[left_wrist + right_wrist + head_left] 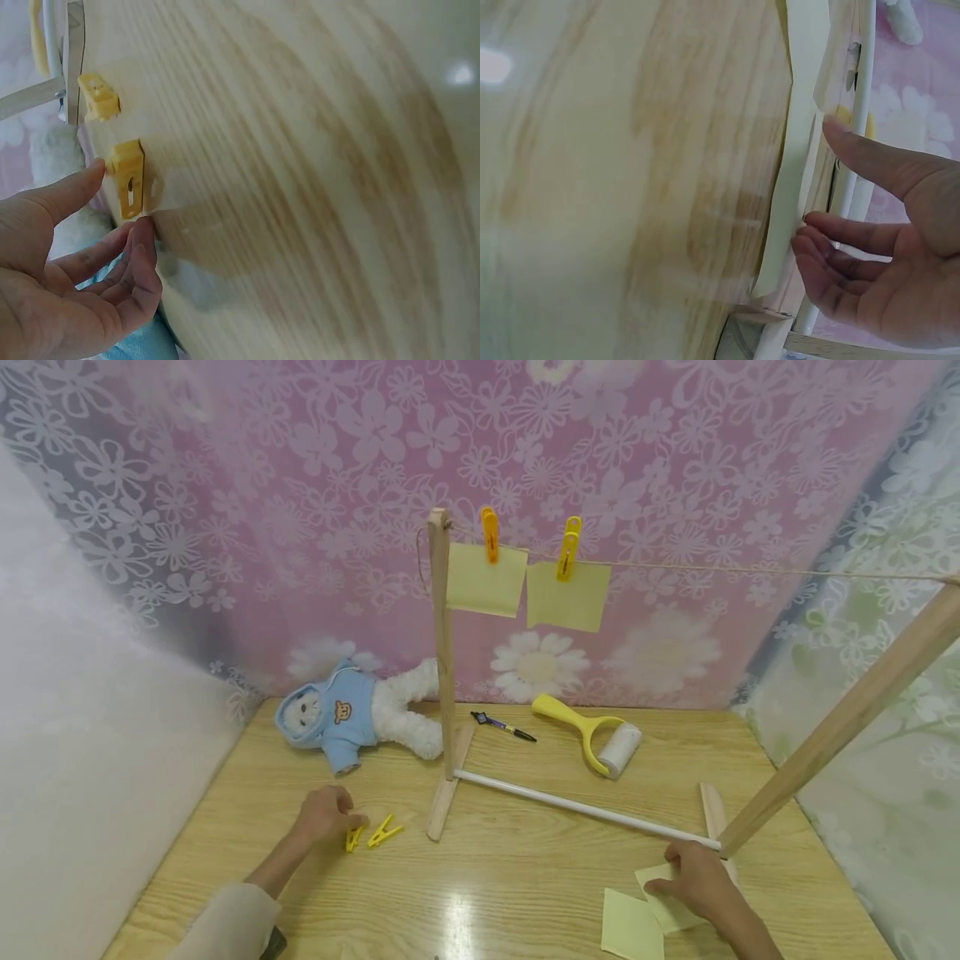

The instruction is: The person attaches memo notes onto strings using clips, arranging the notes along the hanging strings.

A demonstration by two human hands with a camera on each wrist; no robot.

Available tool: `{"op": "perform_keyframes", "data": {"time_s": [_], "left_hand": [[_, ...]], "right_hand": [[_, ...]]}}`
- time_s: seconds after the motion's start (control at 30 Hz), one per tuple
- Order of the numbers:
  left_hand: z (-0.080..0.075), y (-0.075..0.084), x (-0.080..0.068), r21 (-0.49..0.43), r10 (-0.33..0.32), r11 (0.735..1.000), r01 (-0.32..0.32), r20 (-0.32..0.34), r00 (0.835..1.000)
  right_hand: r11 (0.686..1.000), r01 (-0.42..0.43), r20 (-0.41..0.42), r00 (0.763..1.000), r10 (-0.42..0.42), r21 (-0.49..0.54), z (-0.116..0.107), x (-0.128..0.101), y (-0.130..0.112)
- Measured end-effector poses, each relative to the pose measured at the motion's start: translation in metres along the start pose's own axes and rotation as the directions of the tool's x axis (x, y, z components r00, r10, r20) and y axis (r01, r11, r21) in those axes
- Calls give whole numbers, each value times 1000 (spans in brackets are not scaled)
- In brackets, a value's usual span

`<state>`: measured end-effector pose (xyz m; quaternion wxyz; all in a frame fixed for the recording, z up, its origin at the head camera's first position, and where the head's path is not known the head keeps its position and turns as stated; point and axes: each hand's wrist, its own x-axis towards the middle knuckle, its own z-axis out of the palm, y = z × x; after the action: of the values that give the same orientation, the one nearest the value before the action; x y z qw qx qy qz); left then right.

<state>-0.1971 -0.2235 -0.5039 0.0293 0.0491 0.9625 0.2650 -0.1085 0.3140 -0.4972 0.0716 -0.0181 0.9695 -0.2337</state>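
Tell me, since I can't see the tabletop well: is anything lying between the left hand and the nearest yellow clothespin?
Nothing visible. The left hand is already at the yellow clothespin, its fingertips right beside it on the table.

Between the two hands the counter [487, 877] was open; further back the rack's white bar [585, 808] and its wooden post [442, 643] blocked the way to the plush toy [352, 714]
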Motion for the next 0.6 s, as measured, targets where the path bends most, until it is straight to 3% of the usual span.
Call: {"op": "perform_keyframes", "data": {"time_s": [0.33,0.6], "left_hand": [[0,7,-4,-27,25,999,-25,-12,1000],[2,5,-2,-45,47,998,-48,-24,999]], "right_hand": [[997,-19,-92,996,11,-78,4,-7,6],[999,14,-78,997,-18,-50,3,-4,4]]}}
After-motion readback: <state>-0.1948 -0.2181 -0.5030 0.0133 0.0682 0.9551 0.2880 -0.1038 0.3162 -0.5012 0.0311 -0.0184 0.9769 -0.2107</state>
